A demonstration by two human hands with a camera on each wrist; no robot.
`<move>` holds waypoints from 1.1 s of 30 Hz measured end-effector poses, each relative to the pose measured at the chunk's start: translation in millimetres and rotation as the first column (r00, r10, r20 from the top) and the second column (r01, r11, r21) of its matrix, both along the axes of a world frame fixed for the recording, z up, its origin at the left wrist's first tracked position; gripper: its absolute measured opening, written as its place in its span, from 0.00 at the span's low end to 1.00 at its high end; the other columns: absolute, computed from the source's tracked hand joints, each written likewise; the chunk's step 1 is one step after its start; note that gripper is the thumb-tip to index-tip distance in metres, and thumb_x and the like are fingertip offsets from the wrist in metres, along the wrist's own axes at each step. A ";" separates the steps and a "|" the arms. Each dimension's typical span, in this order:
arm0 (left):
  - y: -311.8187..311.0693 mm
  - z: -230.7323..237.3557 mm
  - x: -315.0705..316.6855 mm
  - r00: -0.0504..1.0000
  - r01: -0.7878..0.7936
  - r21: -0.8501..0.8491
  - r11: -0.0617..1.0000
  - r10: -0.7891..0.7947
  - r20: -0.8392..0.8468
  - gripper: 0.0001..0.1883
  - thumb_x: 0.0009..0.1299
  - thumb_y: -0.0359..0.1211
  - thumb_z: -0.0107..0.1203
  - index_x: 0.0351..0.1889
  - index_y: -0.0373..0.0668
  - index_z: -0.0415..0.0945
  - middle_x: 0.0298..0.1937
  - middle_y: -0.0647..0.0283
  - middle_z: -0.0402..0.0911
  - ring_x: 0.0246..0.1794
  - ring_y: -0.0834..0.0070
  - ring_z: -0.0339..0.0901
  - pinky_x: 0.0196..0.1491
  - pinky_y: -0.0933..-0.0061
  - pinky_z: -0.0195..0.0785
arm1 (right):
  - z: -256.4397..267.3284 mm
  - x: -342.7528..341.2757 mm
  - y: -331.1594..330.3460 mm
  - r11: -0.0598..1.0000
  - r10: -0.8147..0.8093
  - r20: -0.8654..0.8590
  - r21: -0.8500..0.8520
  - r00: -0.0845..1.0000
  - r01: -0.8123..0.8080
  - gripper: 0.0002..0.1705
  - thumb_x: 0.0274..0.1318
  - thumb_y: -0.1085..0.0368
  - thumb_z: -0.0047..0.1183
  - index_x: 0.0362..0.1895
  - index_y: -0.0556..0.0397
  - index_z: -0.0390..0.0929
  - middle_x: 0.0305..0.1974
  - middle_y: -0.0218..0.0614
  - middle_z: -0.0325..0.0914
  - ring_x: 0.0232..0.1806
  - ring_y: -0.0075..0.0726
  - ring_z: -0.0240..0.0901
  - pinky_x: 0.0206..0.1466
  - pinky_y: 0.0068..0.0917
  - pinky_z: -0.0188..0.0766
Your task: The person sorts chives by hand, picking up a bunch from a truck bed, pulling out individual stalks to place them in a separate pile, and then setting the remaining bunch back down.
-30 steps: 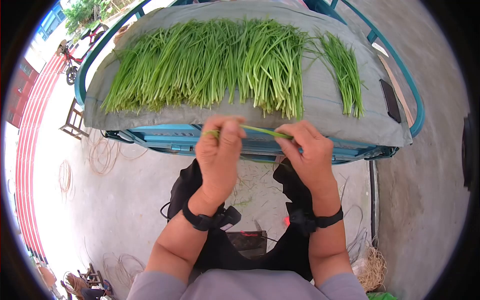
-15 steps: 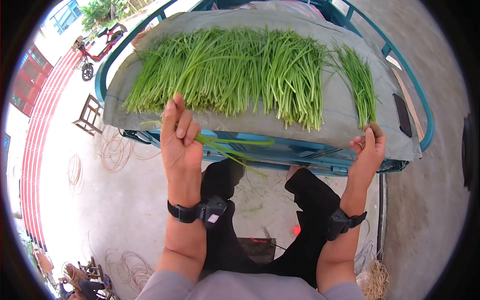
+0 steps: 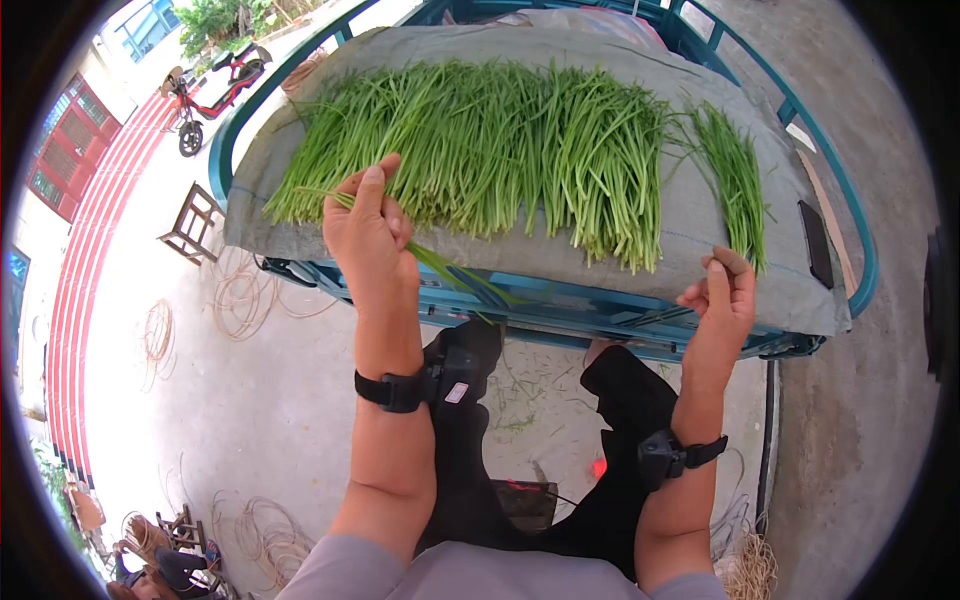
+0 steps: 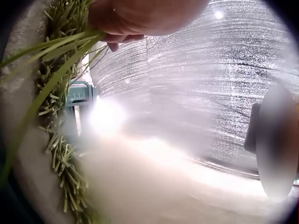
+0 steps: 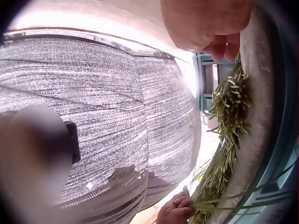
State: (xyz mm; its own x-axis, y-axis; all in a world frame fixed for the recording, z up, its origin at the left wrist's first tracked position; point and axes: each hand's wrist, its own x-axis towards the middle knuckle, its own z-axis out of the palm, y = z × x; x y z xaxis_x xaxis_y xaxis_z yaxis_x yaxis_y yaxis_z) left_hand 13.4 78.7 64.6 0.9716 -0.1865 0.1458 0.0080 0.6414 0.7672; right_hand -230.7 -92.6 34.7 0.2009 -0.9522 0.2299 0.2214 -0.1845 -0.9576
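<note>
In the head view my left hand (image 3: 372, 225) pinches a few long green chives (image 3: 450, 270) between thumb and fingers, at the front edge of the cloth. Their leaves trail to the right, and the left wrist view shows them (image 4: 60, 70) hanging from the fingers. My right hand (image 3: 722, 295), fingers loosely bent and with nothing seen in it, is just below the cut ends of a small bunch of chives (image 3: 735, 190). A wide pile of chives (image 3: 480, 150) lies in a row left of that bunch, cut ends toward me.
Grey cloth (image 3: 690, 235) covers the bed of a blue cart (image 3: 560, 300) with side rails (image 3: 835, 170). A dark phone (image 3: 816, 243) lies at the cloth's right edge. A wooden stool (image 3: 192, 222) and coils of cord (image 3: 245, 295) are on the floor to the left.
The hands were together in the middle over a chive strand, then moved apart. The left went left and slightly up with chives; the right reached the small bunch, then drew slightly down and left.
</note>
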 end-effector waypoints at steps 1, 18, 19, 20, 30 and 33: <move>0.1 0.5 -0.1 1.000 -0.018 0.004 1.000 0.018 0.012 0.03 0.69 0.27 0.50 0.35 0.35 0.71 0.44 0.50 0.80 0.11 0.89 0.56 0.11 0.86 0.46 | 0.5 -0.5 -0.8 1.000 -0.001 -0.001 0.000 1.000 0.001 0.09 0.62 0.67 0.47 0.45 0.55 0.73 0.36 0.30 0.72 0.24 0.17 0.66 0.27 0.17 0.69; -1.8 -7.5 13.6 0.898 -0.412 0.679 0.608 0.143 0.416 0.08 0.62 0.31 0.58 0.34 0.36 0.75 0.29 0.59 0.79 0.21 0.74 0.70 0.28 0.73 0.63 | -1.6 -5.4 -6.7 1.000 0.018 -0.065 0.009 0.998 -0.017 0.11 0.60 0.65 0.48 0.45 0.56 0.73 0.37 0.30 0.72 0.24 0.17 0.66 0.25 0.16 0.67; -1.7 -7.7 12.1 0.855 -0.491 0.700 0.519 0.132 0.502 0.08 0.61 0.31 0.59 0.34 0.36 0.76 0.27 0.60 0.78 0.24 0.70 0.73 0.32 0.71 0.65 | -3.2 -5.7 -7.5 1.000 0.020 -0.110 0.004 0.994 -0.019 0.12 0.60 0.65 0.48 0.46 0.55 0.73 0.37 0.30 0.73 0.24 0.17 0.66 0.25 0.16 0.66; -0.7 -8.0 8.4 0.845 -0.500 0.727 0.471 0.079 0.529 0.11 0.60 0.30 0.59 0.38 0.35 0.76 0.31 0.59 0.78 0.34 0.67 0.75 0.41 0.67 0.66 | -4.5 -5.4 -7.9 1.000 0.025 -0.154 0.001 0.988 -0.025 0.12 0.60 0.64 0.48 0.46 0.55 0.73 0.37 0.30 0.73 0.23 0.17 0.66 0.24 0.16 0.66; -14.9 8.6 -70.1 0.878 -0.326 0.516 0.792 0.052 0.475 0.08 0.69 0.30 0.52 0.42 0.36 0.74 0.39 0.67 0.74 0.37 0.84 0.69 0.40 0.82 0.64 | -10.2 9.8 -5.0 0.990 0.141 -0.319 0.043 0.937 -0.135 0.15 0.56 0.62 0.52 0.45 0.57 0.74 0.33 0.32 0.77 0.20 0.20 0.67 0.24 0.19 0.65; -23.4 -7.6 -93.9 0.902 -0.142 0.530 0.836 -0.111 0.417 0.06 0.69 0.29 0.53 0.42 0.38 0.73 0.38 0.69 0.73 0.35 0.86 0.67 0.36 0.84 0.62 | -12.6 13.1 -7.1 0.982 0.187 -0.297 0.060 0.937 -0.177 0.14 0.55 0.64 0.53 0.44 0.58 0.75 0.33 0.32 0.77 0.20 0.20 0.67 0.24 0.20 0.66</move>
